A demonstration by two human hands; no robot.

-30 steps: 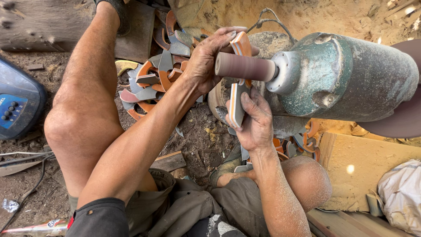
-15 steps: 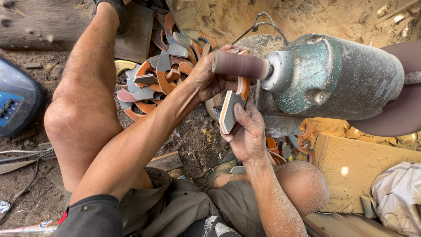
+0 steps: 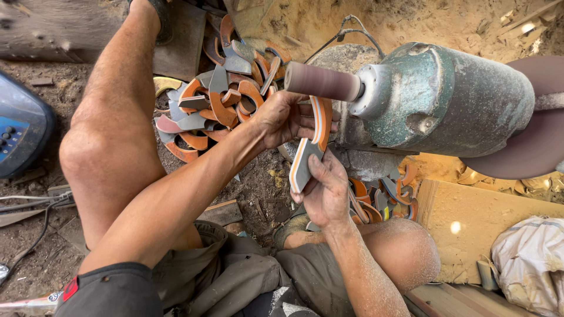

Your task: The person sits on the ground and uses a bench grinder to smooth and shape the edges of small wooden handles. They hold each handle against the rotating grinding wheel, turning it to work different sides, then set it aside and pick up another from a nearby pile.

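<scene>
The fingers of the left hand [image 3: 288, 120] are curled round the upper, bent end of a curved piece [image 3: 311, 144] layered in orange, white and grey; the right hand [image 3: 326, 191] pinches its lower, grey end between thumb and fingers. So both hands hold the one piece, which hangs just under the sanding drum [image 3: 323, 82] and slightly clear of it, its striped edge turned up toward the camera.

Half a second ago the piece sat higher, its top against the underside of the drum. Now it has dropped away and tilted, so it looks as if contact has been broken and the worked edge is being looked over, though that is a judgement.

Beyond the fingertips, the drum runs into the green motor housing [image 3: 452, 100]. Behind the left hand lies a heap of similar orange and grey pieces [image 3: 217, 100] on the dirt. Below the right hand, near the knee, a few more pieces [image 3: 382, 196] lie scattered. Far off the left forearm sits a blue case [image 3: 23, 126].
</scene>
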